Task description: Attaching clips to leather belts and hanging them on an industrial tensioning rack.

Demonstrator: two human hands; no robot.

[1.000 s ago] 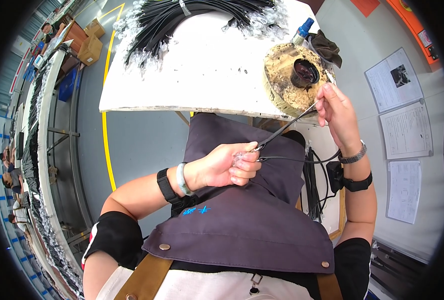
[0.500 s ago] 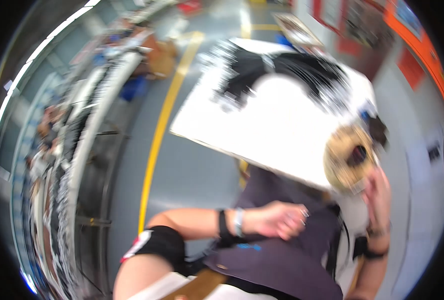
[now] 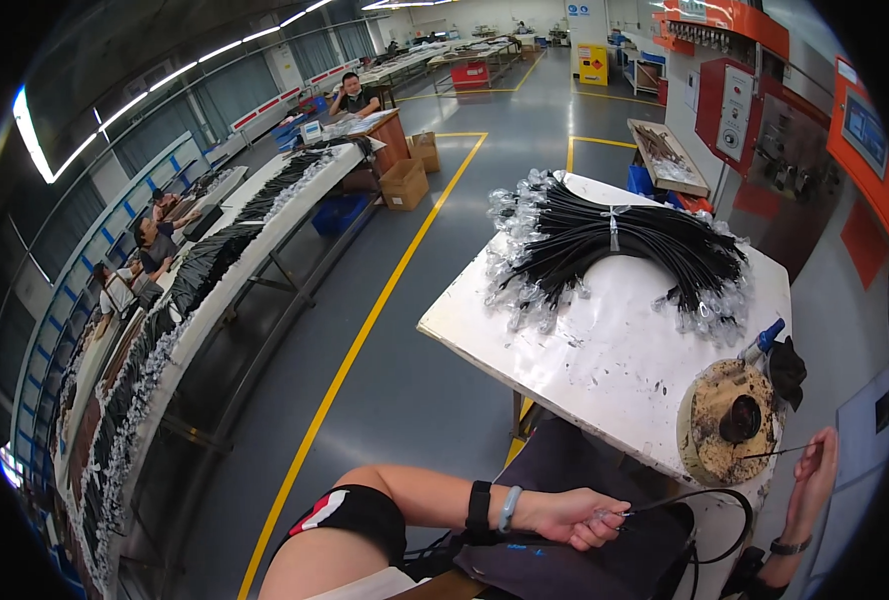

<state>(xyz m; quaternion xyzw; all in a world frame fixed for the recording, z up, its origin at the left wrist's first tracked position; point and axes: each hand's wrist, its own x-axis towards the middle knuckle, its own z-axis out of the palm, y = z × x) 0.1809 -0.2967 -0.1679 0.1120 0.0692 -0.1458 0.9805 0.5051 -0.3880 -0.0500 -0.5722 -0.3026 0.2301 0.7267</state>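
Observation:
My left hand (image 3: 580,517) is closed around the end of a black cable (image 3: 727,492), with a bit of clear plastic at the fingers. From there the cable arcs to the right and bends down over my dark apron (image 3: 605,560). At the right, my right hand (image 3: 815,468) pinches a thin dark rod (image 3: 780,453). Its tip reaches over a round tan disc (image 3: 703,452), speckled with dark stains, on the table corner. A small dark cup (image 3: 741,418) sits on the disc, near the rod's tip.
A bundle of black cables (image 3: 655,232) with clear-wrapped ends lies tied on the white table (image 3: 565,360). A blue-capped bottle (image 3: 765,340) and a black cloth-like thing (image 3: 788,372) stand beside the disc. Red and orange machines (image 3: 730,110) line the right. A long cable-laden bench (image 3: 200,325), with people, runs left.
My view has lifted and sharpened, so the table sits lower and farther right. The right hand is farther from the disc, and the rod and cable now show clearly.

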